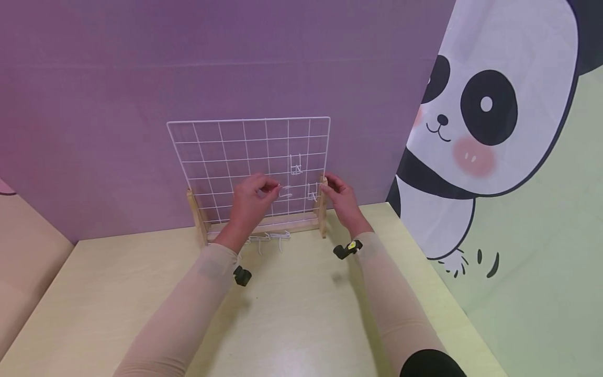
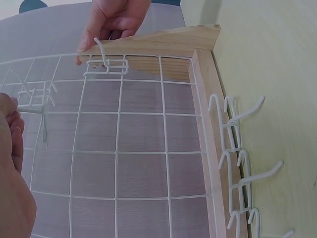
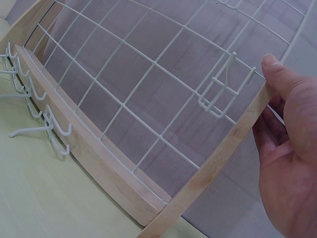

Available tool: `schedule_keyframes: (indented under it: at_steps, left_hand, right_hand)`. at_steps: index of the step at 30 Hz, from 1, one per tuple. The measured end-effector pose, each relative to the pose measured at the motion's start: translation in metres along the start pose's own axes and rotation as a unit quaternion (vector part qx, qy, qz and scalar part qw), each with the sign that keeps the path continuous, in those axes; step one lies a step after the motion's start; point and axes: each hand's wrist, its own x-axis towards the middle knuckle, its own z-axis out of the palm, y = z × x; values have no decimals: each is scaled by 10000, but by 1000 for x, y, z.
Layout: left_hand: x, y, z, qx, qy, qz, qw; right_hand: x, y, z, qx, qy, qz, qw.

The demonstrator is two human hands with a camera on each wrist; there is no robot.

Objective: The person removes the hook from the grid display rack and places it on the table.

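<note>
Purple sheeting (image 1: 118, 146) backs your tabletop (image 1: 301, 314), where a white wire grid (image 1: 249, 120) sits in a wooden stand (image 1: 197, 215). Your right grip (image 1: 345, 201) clasps its right post (image 1: 322, 213), likely for steadiness; your left grip (image 1: 249, 203) pinches a hook (image 2: 30, 109) before the grid, apparently to angle it.

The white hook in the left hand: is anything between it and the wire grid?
Nothing visible stands between the held hook and the wire grid; in the head view, one hung hook sits above, slightly right.

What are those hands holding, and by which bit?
Left hand: a white hook, seemingly by its prong. Right hand: the wooden side post, near its top.
</note>
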Motion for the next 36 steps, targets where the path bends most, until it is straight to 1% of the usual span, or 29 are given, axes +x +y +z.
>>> schedule_keyframes:
  at_steps: [5, 10, 17, 22, 24, 29, 30, 32, 36]
  left_hand:
    - [-2, 2, 2, 152, -225, -22, 9996]
    - [-5, 3, 6, 159, -462, -112, 9987]
    - [-10, 3, 14, 142, -702, -66, 9974]
    - [-16, 1, 23, 289, -928, -134, 9952]
    - [-18, -1, 27, 349, -1025, -96, 9941]
    - [-21, -2, 35, 387, -1213, 133, 9918]
    - [-22, -3, 36, 411, -1255, 132, 9912]
    - [-24, -4, 39, 464, -1337, 86, 9899]
    - [-27, -7, 44, 621, -1555, -115, 9858]
  right_hand:
    - [0, 0, 1, -29, 25, 26, 10000]
    - [0, -2, 1, 18, 27, 53, 10000]
    - [-1, -4, 2, 52, 40, 62, 10000]
    - [-1, -2, 2, 27, 32, 36, 10000]
    - [0, -1, 2, 45, 23, 15, 10000]
    - [0, 1, 1, 53, 35, 10, 10000]
    - [0, 1, 1, 31, 38, 20, 10000]
    - [0, 1, 1, -10, 30, 30, 10000]
    - [-1, 0, 0, -22, -10, 40, 10000]
